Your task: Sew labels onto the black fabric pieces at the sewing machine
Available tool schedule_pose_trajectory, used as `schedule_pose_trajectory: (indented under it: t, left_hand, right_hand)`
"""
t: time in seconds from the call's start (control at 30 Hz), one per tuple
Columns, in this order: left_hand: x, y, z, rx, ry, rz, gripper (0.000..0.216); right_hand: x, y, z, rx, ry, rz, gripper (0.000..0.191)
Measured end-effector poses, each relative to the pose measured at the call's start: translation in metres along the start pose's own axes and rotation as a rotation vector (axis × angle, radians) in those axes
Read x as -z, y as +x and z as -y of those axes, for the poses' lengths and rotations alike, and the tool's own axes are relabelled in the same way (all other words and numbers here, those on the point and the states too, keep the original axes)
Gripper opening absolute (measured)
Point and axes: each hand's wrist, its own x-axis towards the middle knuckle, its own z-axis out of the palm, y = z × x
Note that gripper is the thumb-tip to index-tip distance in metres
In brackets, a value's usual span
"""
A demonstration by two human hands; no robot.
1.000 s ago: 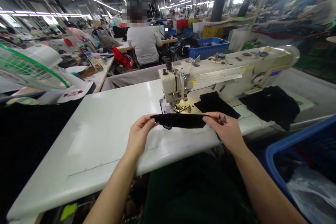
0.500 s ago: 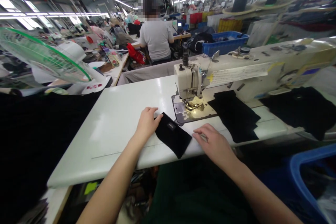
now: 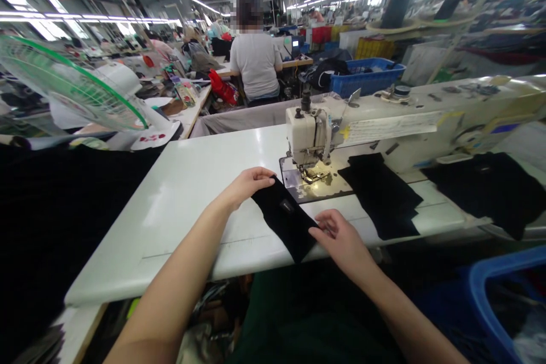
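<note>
A narrow black fabric piece (image 3: 285, 217) with a small label lies slantwise on the white sewing table (image 3: 183, 205), in front of the sewing machine (image 3: 313, 133). My left hand (image 3: 249, 182) grips its far upper end, fingers curled over the edge. My right hand (image 3: 339, 239) pinches its near lower end at the table's front edge. The needle area with the lit plate sits just beyond the piece.
More black fabric (image 3: 381, 193) lies right of the needle plate, another dark piece (image 3: 486, 187) farther right. A fan (image 3: 68, 91) and a black fabric heap (image 3: 51, 227) are at left. A blue bin (image 3: 507, 296) stands at lower right. A person (image 3: 256, 62) sits ahead.
The fabric piece, held stretched in the air a second ago, now lies slantwise on the table. Both hands have closed on its ends, the right moving onto the near end.
</note>
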Motion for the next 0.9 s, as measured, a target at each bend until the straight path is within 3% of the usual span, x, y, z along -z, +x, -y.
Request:
schedule_pose_trajectory:
  t: [0.13,0.33,0.5,0.6,0.7,0.9]
  left_hand:
    - [-0.007,0.013,-0.001,-0.017,0.052,0.042,0.025]
    - [-0.044,0.045,0.016,-0.326,0.5,-0.053,0.016]
    - [-0.069,0.047,0.023,-0.529,0.69,-0.14,0.003]
    - [-0.072,0.041,0.026,-0.646,0.884,-0.186,0.002]
    - [-0.068,0.038,0.031,-0.697,0.902,-0.115,0.011]
    - [-0.06,0.046,0.036,-0.822,0.891,-0.08,0.012]
  right_hand:
    - [0.006,-0.011,-0.002,-0.017,0.01,-0.008,0.026]
    - [0.003,-0.028,-0.003,0.066,0.002,0.006,0.021]
    - [0.007,-0.034,-0.018,0.179,-0.171,0.025,0.02]
    - [0.012,-0.035,-0.023,0.389,-0.235,0.062,0.027]
    - [0.014,-0.035,-0.026,0.604,-0.297,0.057,0.033]
    - [0.016,-0.029,-0.026,0.659,-0.411,-0.031,0.031]
